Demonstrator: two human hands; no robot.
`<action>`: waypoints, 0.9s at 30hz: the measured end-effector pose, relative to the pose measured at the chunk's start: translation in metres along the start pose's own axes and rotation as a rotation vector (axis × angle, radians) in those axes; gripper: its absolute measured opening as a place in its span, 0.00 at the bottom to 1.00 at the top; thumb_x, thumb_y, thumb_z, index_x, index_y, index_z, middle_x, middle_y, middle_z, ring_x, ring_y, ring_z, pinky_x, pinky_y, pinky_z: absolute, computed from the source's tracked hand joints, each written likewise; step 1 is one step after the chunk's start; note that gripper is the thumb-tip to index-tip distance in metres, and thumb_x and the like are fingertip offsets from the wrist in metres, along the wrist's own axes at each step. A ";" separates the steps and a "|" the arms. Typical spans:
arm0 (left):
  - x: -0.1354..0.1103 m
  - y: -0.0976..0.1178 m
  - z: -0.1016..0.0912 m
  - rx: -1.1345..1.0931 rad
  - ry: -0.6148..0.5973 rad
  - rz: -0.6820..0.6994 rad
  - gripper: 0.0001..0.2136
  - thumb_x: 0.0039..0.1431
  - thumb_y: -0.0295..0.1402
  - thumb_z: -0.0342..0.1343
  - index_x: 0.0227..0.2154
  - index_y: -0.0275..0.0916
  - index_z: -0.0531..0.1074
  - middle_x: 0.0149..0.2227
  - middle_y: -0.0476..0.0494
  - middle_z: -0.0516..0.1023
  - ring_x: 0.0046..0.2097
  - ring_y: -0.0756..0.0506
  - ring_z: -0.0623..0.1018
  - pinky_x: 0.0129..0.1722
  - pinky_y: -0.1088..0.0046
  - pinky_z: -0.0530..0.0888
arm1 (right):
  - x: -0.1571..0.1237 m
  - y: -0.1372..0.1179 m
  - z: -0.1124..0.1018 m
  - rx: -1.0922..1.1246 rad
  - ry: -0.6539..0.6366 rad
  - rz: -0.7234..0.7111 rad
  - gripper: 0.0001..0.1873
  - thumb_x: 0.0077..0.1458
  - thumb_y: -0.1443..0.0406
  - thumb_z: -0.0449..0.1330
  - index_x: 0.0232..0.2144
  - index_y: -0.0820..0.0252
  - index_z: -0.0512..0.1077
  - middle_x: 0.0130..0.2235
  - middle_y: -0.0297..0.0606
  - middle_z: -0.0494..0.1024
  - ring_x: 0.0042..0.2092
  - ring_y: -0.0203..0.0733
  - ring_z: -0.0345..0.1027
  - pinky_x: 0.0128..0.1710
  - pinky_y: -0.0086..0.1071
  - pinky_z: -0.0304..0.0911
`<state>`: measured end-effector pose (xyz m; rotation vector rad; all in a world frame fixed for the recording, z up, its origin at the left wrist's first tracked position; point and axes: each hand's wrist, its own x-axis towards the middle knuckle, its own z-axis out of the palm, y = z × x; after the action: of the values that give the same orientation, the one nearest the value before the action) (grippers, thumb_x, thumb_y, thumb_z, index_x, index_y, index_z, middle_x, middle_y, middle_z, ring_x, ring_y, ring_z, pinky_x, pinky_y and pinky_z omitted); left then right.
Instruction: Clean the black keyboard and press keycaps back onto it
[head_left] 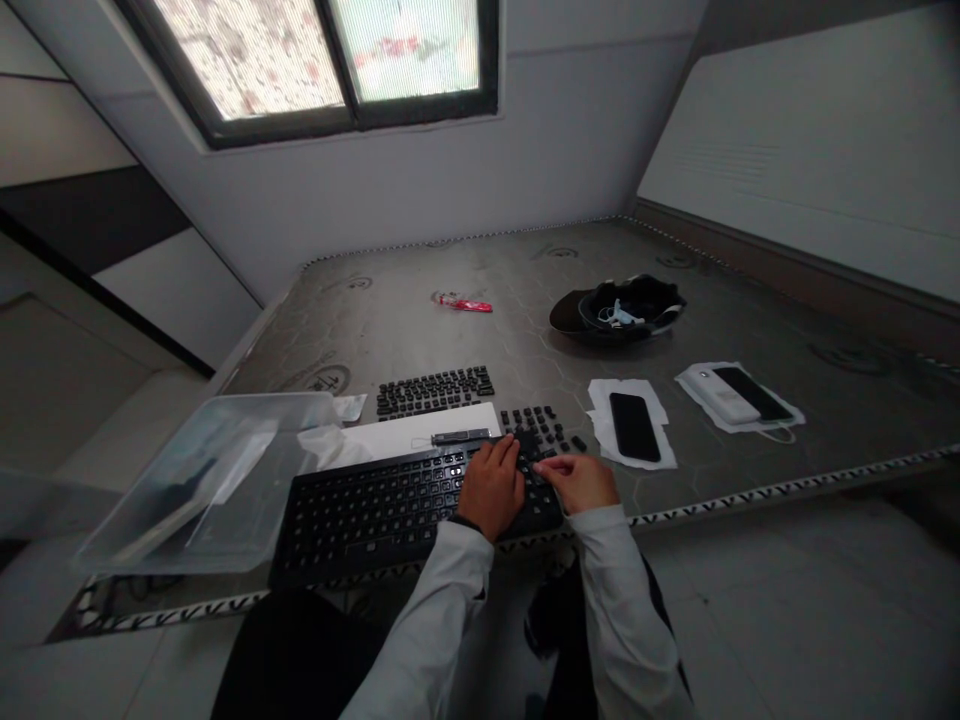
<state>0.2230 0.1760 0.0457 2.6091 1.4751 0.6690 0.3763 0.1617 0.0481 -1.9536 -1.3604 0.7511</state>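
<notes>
A black keyboard (360, 510) with its keycaps off lies along the near edge of the covered surface. My left hand (491, 488) rests on its right part, fingers stretched forward and down onto it. Over the number-pad end, my right hand (581, 482) has thumb and forefinger pinched together; whatever is between them is too small to make out. Loose black keycaps (536, 425) are spread just beyond that end. More keycaps (435, 388) stand in rows farther back. A small dark tool with a wire loop (459, 437) lies on a white sheet (375, 438) behind the keyboard.
On the left stands a clear plastic box (255, 520) with a flat strip inside and crumpled tissue (334, 447) by its rim. To the right are a black phone (634, 428) on white paper, a white power bank (721, 393), and an upturned cap (622, 308). A red packet (469, 304) lies farther back.
</notes>
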 end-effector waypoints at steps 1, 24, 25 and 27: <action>0.000 0.000 0.000 -0.001 0.001 0.000 0.21 0.55 0.27 0.49 0.53 0.37 0.64 0.55 0.42 0.67 0.51 0.42 0.67 0.51 0.62 0.67 | 0.000 0.000 0.000 0.004 0.005 -0.006 0.10 0.43 0.57 0.62 0.25 0.55 0.78 0.27 0.37 0.80 0.30 0.42 0.73 0.31 0.31 0.65; 0.000 0.000 -0.001 -0.003 -0.018 -0.007 0.21 0.55 0.28 0.49 0.53 0.37 0.64 0.55 0.42 0.67 0.51 0.43 0.67 0.51 0.62 0.67 | -0.001 0.004 0.007 0.019 0.041 0.060 0.12 0.44 0.56 0.61 0.26 0.57 0.78 0.29 0.38 0.80 0.33 0.43 0.74 0.34 0.31 0.65; 0.000 0.000 -0.001 -0.002 -0.017 -0.006 0.21 0.55 0.28 0.49 0.53 0.37 0.64 0.55 0.42 0.67 0.51 0.43 0.67 0.51 0.62 0.67 | -0.001 0.004 0.007 0.014 0.045 0.054 0.12 0.44 0.56 0.61 0.26 0.56 0.78 0.29 0.38 0.80 0.32 0.43 0.74 0.33 0.31 0.65; 0.000 0.000 -0.002 0.000 -0.016 -0.005 0.21 0.55 0.28 0.49 0.53 0.38 0.64 0.55 0.41 0.67 0.52 0.42 0.67 0.51 0.62 0.67 | -0.001 0.005 0.006 0.015 0.029 0.049 0.12 0.44 0.55 0.61 0.27 0.56 0.78 0.28 0.38 0.80 0.32 0.43 0.74 0.33 0.31 0.65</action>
<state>0.2224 0.1757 0.0472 2.6033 1.4769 0.6454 0.3743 0.1603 0.0402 -1.9844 -1.2902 0.7508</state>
